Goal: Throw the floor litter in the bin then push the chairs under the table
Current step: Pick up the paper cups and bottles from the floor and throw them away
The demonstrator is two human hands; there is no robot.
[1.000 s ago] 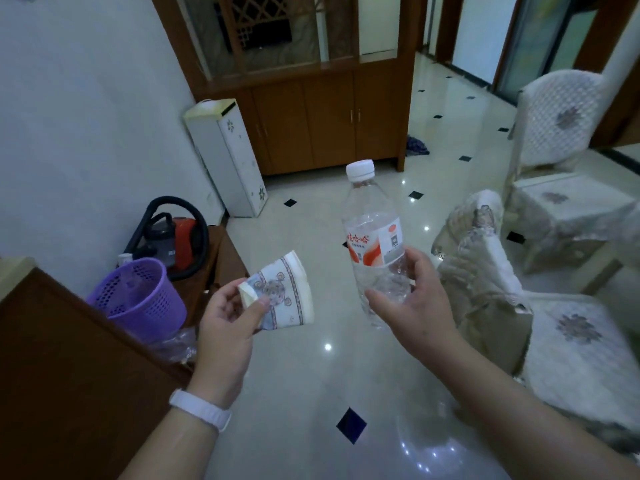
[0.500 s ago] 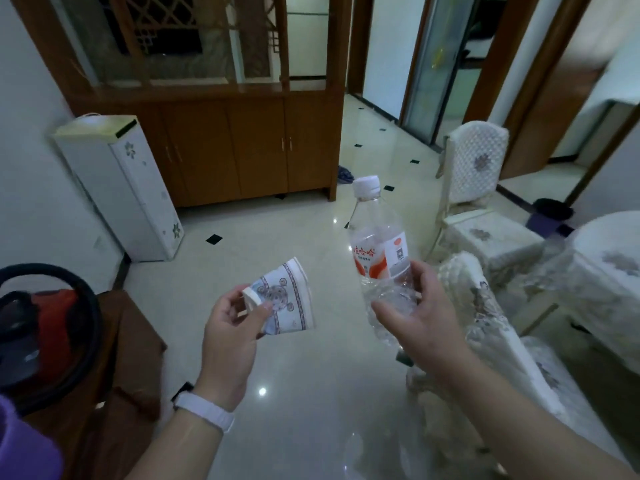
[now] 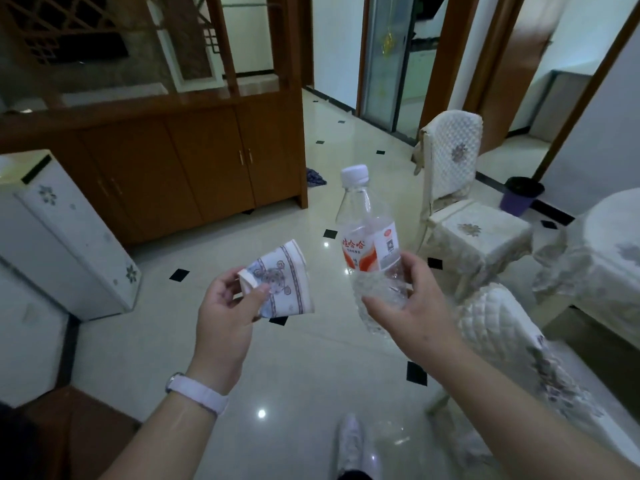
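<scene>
Head view, litter carried toward disposal. Over the preceding second the view swung rightward: the purple basket and vacuum once beside the left hand had left the frame, and a cloth-covered desk [image 3: 602, 251] with a dark bin [image 3: 521, 199] on the floor had come into sight, far ahead and to the right of the right hand. Two covered chairs remained pulled out, the far chair [image 3: 460, 202] beyond the right hand, the near chair [image 3: 512, 344] just beside and below its wrist. The right hand [image 3: 412, 306] was closed around the lower body of a clear plastic bottle [image 3: 369, 233], held upright, cap on. The left hand [image 3: 227, 317], a pale band at its wrist, pinched a crumpled paper cup [image 3: 282, 278] between thumb and fingers. Both grips were unchanged. Judged from this, both litter items were collected, and the newly visible bin was the probable destination; the chairs were not yet pushed in.
</scene>
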